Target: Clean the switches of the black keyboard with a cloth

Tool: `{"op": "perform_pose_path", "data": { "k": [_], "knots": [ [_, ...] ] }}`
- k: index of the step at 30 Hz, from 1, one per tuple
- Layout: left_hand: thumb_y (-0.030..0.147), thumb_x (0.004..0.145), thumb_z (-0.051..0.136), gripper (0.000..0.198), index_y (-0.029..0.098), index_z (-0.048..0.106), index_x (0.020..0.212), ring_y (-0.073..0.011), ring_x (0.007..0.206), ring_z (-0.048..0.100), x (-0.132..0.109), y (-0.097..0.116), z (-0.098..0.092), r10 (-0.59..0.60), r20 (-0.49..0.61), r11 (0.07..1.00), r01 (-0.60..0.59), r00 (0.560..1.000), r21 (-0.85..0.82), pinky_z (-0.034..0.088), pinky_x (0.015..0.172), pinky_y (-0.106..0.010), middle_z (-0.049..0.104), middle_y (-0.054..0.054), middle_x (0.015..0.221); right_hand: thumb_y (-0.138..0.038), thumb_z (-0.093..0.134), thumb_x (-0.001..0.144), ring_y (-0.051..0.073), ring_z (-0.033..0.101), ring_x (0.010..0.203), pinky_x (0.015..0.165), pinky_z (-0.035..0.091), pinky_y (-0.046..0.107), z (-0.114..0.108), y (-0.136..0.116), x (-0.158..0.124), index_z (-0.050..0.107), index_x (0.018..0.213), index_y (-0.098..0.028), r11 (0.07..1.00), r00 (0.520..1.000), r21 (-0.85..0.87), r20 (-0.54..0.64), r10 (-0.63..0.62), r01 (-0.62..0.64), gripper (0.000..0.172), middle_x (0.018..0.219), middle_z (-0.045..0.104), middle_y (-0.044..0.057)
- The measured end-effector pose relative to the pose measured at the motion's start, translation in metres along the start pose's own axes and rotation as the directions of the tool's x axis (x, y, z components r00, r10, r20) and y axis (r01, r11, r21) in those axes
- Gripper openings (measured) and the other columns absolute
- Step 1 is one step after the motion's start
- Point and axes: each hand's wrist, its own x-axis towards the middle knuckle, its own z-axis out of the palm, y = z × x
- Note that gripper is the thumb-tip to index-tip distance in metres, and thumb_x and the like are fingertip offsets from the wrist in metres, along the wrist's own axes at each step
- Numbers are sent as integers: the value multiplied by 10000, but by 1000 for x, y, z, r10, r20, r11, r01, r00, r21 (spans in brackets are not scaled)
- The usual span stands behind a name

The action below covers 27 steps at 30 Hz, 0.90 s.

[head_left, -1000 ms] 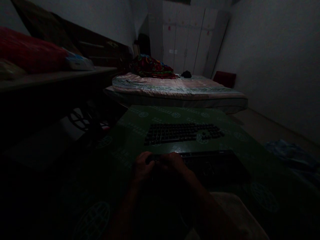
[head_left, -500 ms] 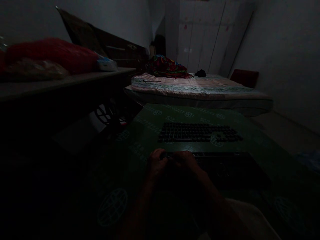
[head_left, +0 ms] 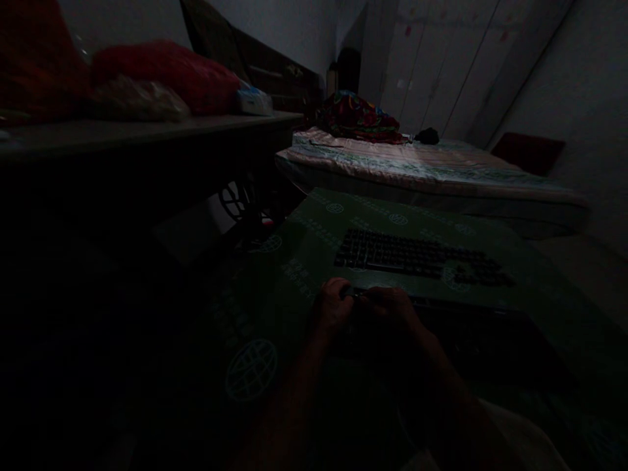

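The room is very dim. My left hand (head_left: 331,307) and my right hand (head_left: 392,306) are closed and pressed together at the near left corner of a dark flat keyboard frame (head_left: 471,320) lying on a green table cover (head_left: 304,255). Both pinch something small that I cannot make out. Beyond the hands, rows of loose black keycaps (head_left: 417,256) lie laid out on the cover in a keyboard shape.
A bed with a striped sheet (head_left: 432,170) stands behind the table, a colourful cloth bundle (head_left: 358,118) on it. A long dark bench (head_left: 147,131) at left bears red bags (head_left: 167,72). White wardrobe doors (head_left: 441,65) fill the back wall.
The view has swung left and tilted, so table, bed and hands shifted right in the picture. The hands stay pressed together at the same corner of the dark frame.
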Motion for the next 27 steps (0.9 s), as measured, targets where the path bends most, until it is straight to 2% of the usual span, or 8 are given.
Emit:
{"op": "perform_pose_path", "data": {
  "k": [6,9,18,27],
  "knots": [
    [70,650,483,278,167,627,866,-179,955,563,-1,-1,0,0,-1,999,0,1000,-32,451,887,-319,630,-57,972,-388,493,783,157,601,623,536,387,221,-1,5,-3,709,790,-155,997,1000,78,-4,24,-24,318,715,695,55],
    [59,651,465,294,171,629,868,-174,955,564,-1,-4,2,14,-12,999,-14,1000,-43,447,894,-319,633,-51,971,-383,485,799,155,602,636,551,397,220,-1,4,-3,705,805,-160,994,1000,113,-4,-9,10,314,732,697,48],
    [51,648,458,302,172,633,863,-175,964,572,1,-3,1,-14,-6,999,13,1000,-50,456,899,-323,638,-52,975,-349,466,813,131,581,605,538,379,206,3,4,2,700,787,-162,997,997,28,3,-73,73,301,714,689,38],
    [47,622,443,328,162,635,861,-185,982,575,2,-4,-2,-47,-4,997,46,999,-61,440,934,-343,647,-63,990,-342,492,797,153,620,650,559,405,212,-1,4,3,721,834,-175,999,1000,37,-11,-7,8,286,759,716,54]
  ]
}}
